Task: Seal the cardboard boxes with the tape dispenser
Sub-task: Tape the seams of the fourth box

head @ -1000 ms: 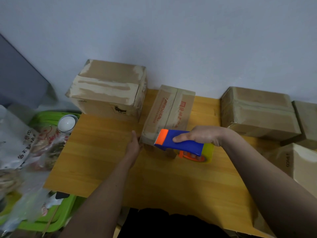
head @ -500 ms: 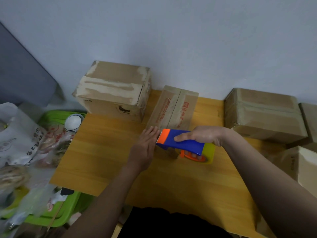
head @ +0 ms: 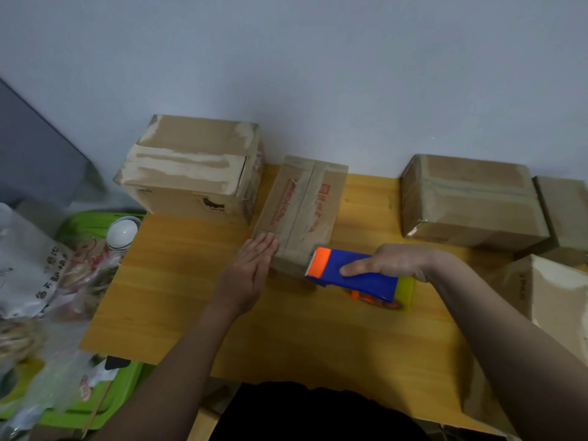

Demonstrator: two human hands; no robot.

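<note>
Since a second ago the left hand [head: 251,275] has moved from the box's near-left corner to lie flat, fingers straight and together, against the near left side of the narrow cardboard box [head: 300,211]. The right hand [head: 394,262] holds the tape dispenser [head: 353,278] as before, fingers wrapped over its blue body, the orange toothed end touching the box's near end. The box lies mid-table on the wooden table [head: 191,297], a larger box [head: 194,173] just left of it and another [head: 471,202] apart on the right. Bare tabletop spreads near the person. The narrow box is brown, red-printed, with a centre seam.
</note>
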